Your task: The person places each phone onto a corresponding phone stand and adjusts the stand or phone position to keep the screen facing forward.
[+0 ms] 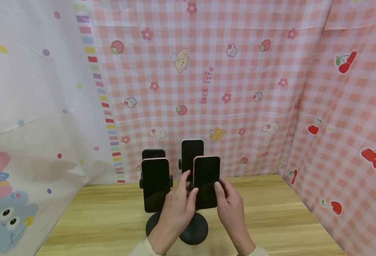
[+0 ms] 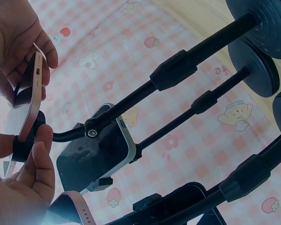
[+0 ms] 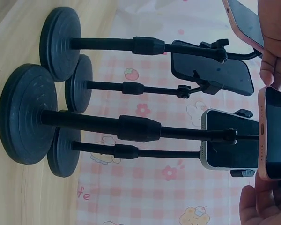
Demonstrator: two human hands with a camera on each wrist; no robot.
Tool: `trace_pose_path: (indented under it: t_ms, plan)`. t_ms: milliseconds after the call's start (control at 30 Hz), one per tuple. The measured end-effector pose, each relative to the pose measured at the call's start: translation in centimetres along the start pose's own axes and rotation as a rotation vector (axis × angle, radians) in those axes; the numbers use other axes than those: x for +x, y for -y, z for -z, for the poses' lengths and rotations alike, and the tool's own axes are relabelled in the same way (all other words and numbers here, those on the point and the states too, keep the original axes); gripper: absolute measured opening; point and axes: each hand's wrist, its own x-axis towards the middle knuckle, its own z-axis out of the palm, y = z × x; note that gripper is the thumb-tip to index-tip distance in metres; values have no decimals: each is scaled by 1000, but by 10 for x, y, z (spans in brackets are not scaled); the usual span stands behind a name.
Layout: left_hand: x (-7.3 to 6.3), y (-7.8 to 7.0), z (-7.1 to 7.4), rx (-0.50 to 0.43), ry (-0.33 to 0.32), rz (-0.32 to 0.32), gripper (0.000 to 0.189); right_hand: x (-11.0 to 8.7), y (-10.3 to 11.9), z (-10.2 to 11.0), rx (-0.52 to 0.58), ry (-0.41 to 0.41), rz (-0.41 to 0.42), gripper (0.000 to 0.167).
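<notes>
A pink-edged smartphone stands upright at the front stand, its dark screen towards me. My right hand grips its right edge, thumb on the front and fingers behind. At the left edge my left hand pinches the stand's black phone clamp between thumb and fingers. A thin black arm runs from this clamp to the stand's pole. The stand's round black base rests on the table. In the right wrist view the phone's bottom edge faces the camera, and the right fingers reach behind it.
Another pink-edged phone sits in a stand just left of my left hand. Behind are a white-edged phone and a black phone, both in stands. Several round bases crowd the wooden table. A checked cloth hangs behind.
</notes>
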Motion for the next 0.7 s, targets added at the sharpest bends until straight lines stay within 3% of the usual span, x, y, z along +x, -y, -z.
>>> trace_pose_path:
  t_ms: [300, 700]
  plan:
    - [-3, 0, 3, -2, -8, 31, 36, -3, 7, -2, 96, 3, -24, 31]
    - [-5, -3, 7, -24, -10, 107, 30, -4, 13, -4, 77, 31, -31, 34]
